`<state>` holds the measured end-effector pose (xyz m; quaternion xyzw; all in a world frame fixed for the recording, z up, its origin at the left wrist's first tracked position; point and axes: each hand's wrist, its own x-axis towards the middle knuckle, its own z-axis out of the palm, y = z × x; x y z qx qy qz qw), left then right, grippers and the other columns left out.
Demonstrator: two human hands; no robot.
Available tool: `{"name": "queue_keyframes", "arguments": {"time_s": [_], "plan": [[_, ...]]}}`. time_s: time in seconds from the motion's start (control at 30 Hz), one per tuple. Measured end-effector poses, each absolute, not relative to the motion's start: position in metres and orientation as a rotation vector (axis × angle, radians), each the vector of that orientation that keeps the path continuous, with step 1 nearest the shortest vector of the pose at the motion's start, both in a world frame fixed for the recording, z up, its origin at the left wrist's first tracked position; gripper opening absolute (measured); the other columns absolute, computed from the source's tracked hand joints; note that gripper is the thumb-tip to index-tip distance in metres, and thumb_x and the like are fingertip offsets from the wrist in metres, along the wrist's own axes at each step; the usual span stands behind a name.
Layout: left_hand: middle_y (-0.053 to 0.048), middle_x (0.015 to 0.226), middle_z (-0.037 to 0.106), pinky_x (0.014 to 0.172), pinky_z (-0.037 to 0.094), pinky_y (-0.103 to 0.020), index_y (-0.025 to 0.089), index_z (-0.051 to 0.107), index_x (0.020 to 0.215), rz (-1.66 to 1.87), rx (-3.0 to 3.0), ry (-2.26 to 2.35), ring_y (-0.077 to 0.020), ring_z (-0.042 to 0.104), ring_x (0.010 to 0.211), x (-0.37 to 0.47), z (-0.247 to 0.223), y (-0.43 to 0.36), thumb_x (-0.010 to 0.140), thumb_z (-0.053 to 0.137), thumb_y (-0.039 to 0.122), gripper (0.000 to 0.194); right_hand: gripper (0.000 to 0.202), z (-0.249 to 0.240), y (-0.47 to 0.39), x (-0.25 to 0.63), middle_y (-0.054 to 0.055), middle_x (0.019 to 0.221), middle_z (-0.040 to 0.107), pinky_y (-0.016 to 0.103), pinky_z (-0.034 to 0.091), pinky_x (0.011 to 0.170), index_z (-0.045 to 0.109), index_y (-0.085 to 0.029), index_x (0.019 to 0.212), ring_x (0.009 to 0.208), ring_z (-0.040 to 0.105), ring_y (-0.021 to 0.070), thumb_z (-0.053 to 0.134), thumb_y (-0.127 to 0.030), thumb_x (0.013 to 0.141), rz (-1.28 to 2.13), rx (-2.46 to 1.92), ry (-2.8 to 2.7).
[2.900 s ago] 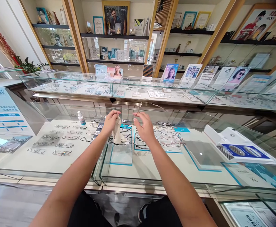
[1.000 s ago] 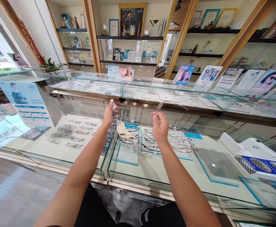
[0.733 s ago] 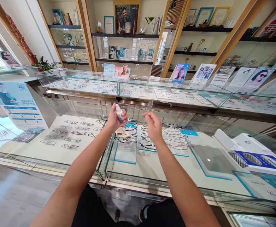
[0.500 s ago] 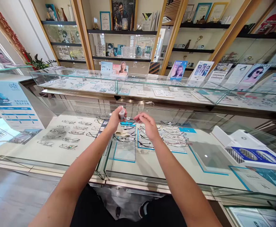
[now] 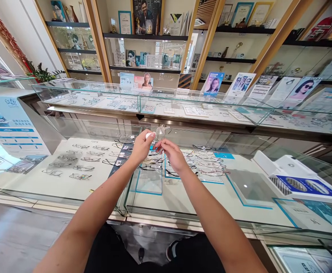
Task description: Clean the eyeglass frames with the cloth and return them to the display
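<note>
My left hand (image 5: pixel 142 146) is wrapped round a small white bottle (image 5: pixel 148 135), whose top shows beside the thumb. Close on its right, my right hand (image 5: pixel 172 151) pinches a pair of thin-framed glasses (image 5: pixel 160 133) and holds them up, one lens facing me. The bottle's top is near that lens; whether they touch I cannot tell. Both hands are over the glass display case, above rows of glasses. Beneath them a beige cloth (image 5: pixel 146 160) is partly hidden by the left hand.
Several glasses (image 5: pixel 82 168) lie in rows at the left of the case. An open white box (image 5: pixel 308 185) with a blue panel sits at the right. A leaflet stand (image 5: pixel 14 129) is at the far left. Behind runs a second glass case (image 5: pixel 168 99).
My right hand has moved left with the glasses, closer to my left hand. My left hand has turned, so less of the bottle shows. The view has shifted slightly.
</note>
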<state>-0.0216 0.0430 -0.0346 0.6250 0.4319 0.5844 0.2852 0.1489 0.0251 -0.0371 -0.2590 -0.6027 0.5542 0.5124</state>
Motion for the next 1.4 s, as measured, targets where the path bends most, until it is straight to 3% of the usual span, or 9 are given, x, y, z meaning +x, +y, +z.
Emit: {"name": "queue_keyframes", "arguments": {"time_s": [0.27, 0.53, 0.93, 1.17, 1.33, 1.4], "plan": [[-0.004, 0.081, 0.057, 0.064, 0.046, -0.03, 0.021, 0.058, 0.08, 1.475, 1.633, 1.163, -0.0181, 0.054, 0.074, -0.021, -0.029, 0.045, 0.101, 0.045, 0.065, 0.05, 0.021, -0.035, 0.024, 0.15, 0.004, 0.094, 0.074, 0.035, 0.044, 0.08, 0.076, -0.025, 0.085, 0.089, 0.061, 0.0208, 0.067, -0.042, 0.091, 1.43, -0.597, -1.33], [-0.002, 0.079, 0.056, 0.068, 0.043, -0.031, 0.021, 0.056, 0.077, 1.47, 1.686, 1.185, -0.0174, 0.051, 0.075, -0.021, -0.03, 0.04, 0.098, 0.053, 0.062, 0.046, 0.022, -0.034, 0.025, 0.15, 0.004, 0.096, 0.074, 0.035, 0.044, 0.081, 0.077, -0.024, 0.083, 0.087, 0.061, 0.0195, 0.07, -0.043, 0.09, 1.452, -0.617, -1.32], [-0.004, 0.078, 0.055, 0.067, 0.045, -0.032, 0.023, 0.055, 0.075, 1.446, 1.71, 1.166, -0.0201, 0.051, 0.075, -0.023, -0.025, 0.04, 0.095, 0.046, 0.063, 0.046, 0.021, -0.028, 0.031, 0.159, 0.003, 0.094, 0.075, 0.032, 0.045, 0.075, 0.074, -0.024, 0.085, 0.082, 0.06, 0.0174, 0.07, -0.044, 0.086, 1.426, -0.61, -1.203], [-0.001, 0.07, 0.052, 0.068, 0.04, -0.031, 0.022, 0.055, 0.072, 1.304, 1.845, 1.162, -0.0182, 0.046, 0.07, -0.021, -0.031, 0.035, 0.094, 0.059, 0.059, 0.044, 0.02, -0.027, 0.035, 0.163, 0.004, 0.093, 0.074, 0.032, 0.045, 0.072, 0.073, -0.024, 0.085, 0.078, 0.058, 0.0171, 0.069, -0.043, 0.086, 1.378, -0.604, -1.167], [-0.004, 0.086, 0.06, 0.076, 0.05, -0.032, 0.022, 0.059, 0.086, 1.511, 1.715, 1.285, -0.0198, 0.056, 0.08, -0.048, -0.02, 0.051, 0.102, 0.046, 0.06, 0.043, 0.02, -0.027, 0.035, 0.162, 0.004, 0.093, 0.076, 0.032, 0.045, 0.072, 0.072, -0.024, 0.087, 0.08, 0.06, 0.017, 0.07, -0.044, 0.086, 1.374, -0.592, -1.155], [-0.002, 0.087, 0.057, 0.081, 0.049, -0.032, 0.022, 0.056, 0.091, 1.683, 1.597, 1.445, -0.0186, 0.053, 0.08, -0.071, -0.016, 0.063, 0.102, 0.054, 0.053, 0.033, 0.02, -0.026, 0.035, 0.162, 0.004, 0.093, 0.076, 0.032, 0.044, 0.071, 0.072, -0.023, 0.086, 0.077, 0.057, 0.0163, 0.069, -0.043, 0.085, 1.371, -0.587, -1.158]]}}
